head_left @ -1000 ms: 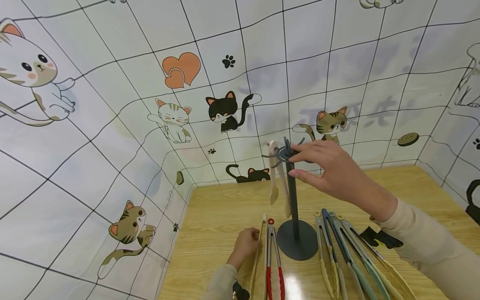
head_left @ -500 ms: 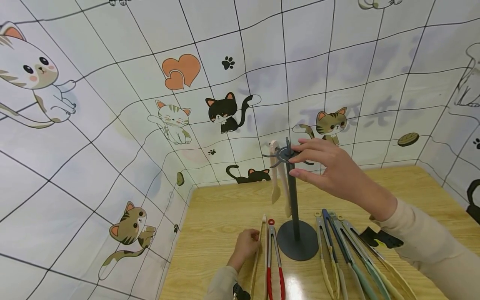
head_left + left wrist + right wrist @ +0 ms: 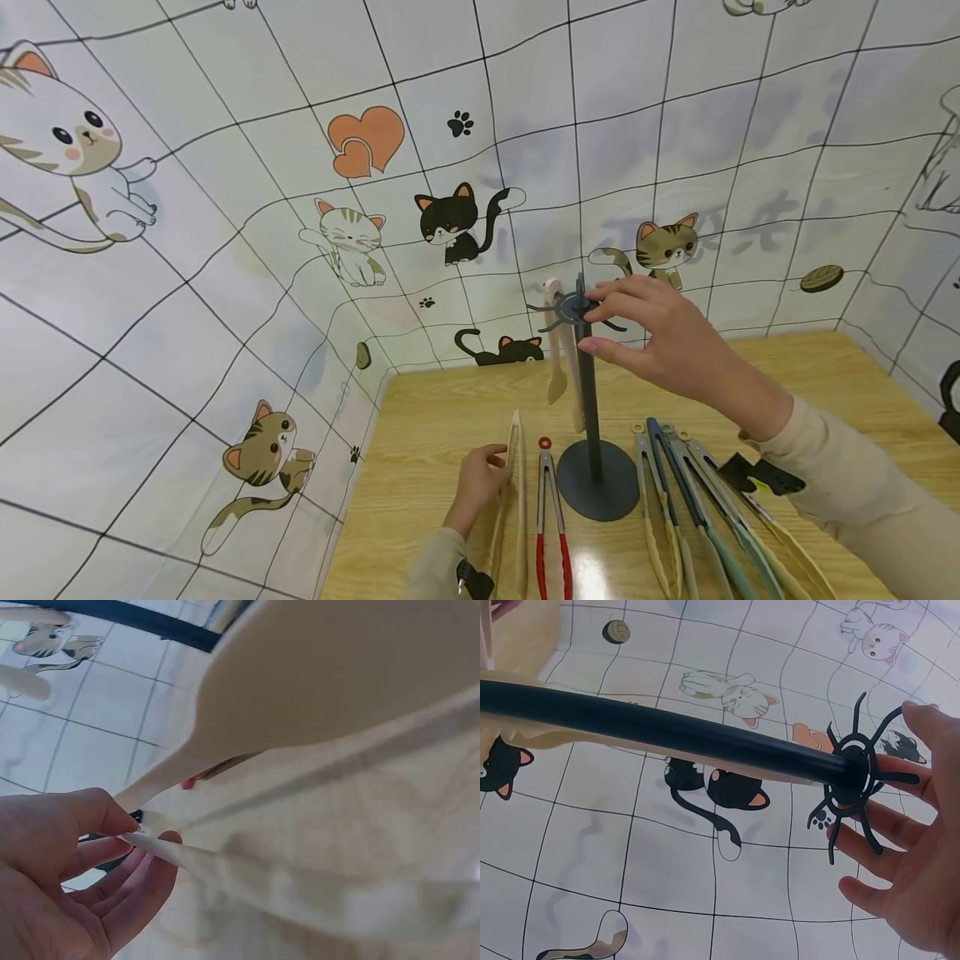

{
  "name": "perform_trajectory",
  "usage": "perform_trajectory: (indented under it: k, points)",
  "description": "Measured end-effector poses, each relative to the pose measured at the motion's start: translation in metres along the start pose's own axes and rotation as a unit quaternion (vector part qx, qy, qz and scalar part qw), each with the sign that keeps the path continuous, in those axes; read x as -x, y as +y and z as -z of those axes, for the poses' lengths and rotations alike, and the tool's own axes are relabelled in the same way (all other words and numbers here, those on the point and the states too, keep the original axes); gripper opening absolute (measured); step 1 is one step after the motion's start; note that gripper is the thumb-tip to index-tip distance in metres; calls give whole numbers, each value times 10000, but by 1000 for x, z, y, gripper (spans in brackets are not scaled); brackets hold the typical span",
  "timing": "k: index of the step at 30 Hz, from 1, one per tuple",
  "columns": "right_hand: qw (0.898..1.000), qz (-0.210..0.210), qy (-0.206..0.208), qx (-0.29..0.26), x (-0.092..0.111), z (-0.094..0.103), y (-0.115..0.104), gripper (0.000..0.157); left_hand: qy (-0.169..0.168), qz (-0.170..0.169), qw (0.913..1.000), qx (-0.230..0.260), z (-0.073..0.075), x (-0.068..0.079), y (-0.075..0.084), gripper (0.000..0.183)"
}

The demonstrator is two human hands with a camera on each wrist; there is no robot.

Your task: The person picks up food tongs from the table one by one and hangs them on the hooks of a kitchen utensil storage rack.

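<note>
My left hand (image 3: 478, 483) pinches one arm of a pair of beige tongs (image 3: 522, 517) at the left of the table. In the left wrist view a broad, flat tongs head (image 3: 322, 682) fills the upper part, and thumb and fingertips (image 3: 171, 838) meet on the thin arm. My right hand (image 3: 660, 333) touches the top of a dark grey hook stand (image 3: 588, 400), its fingers spread around the ring of hooks (image 3: 862, 750). The thumb reaches a hook's tip in the right wrist view. Another pair of pale tongs (image 3: 557, 383) hangs from the stand's back left.
Red-tipped metal tongs (image 3: 552, 508) lie between the beige pair and the stand's round base (image 3: 598, 492). Several more tongs (image 3: 697, 500) in yellow, blue and green fan out at the right, under my right forearm. A cat-print wall covering (image 3: 480, 167) encloses the wooden table (image 3: 435, 400).
My left hand has moved slightly left and away from me with the beige tongs, widening the gap to the red-tipped pair. The right hand stays at the stand's top; the hanging tongs sway a little.
</note>
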State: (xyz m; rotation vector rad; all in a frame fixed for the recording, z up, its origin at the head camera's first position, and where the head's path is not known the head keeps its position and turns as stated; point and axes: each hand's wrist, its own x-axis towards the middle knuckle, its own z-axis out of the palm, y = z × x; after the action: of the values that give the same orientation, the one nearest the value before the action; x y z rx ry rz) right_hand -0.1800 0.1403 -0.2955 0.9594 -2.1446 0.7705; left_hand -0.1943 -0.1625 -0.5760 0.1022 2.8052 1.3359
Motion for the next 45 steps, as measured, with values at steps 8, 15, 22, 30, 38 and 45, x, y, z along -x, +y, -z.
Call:
perform_trajectory:
  k: [8, 15, 22, 30, 38, 45]
  points:
    - [9999, -28, -111, -18, 0, 6, 0, 15, 221, -222, 9984, 467, 22, -6, 24, 40]
    - [9996, 159, -224, -32, -1, 10, 2, 19, 621, -553, 9937, 756, 34, -8, 47, 41]
    - [9992, 262, -292, 51, 0, 13, 5, 27, 1121, -1085, 9832, 947, 46, -6, 75, 42]
    - [9988, 314, -314, 188, 1, 16, 6, 28, 1286, -1309, 9737, 1353, 64, -3, 114, 42]
    - [9984, 334, -391, 218, 1, 17, 5, 30, 1410, -1937, 9592, 1498, 87, 14, 166, 42]
    - [9985, 282, -418, 220, 2, 17, 5, 31, 1410, -2220, 9517, 1586, 95, 20, 192, 41]
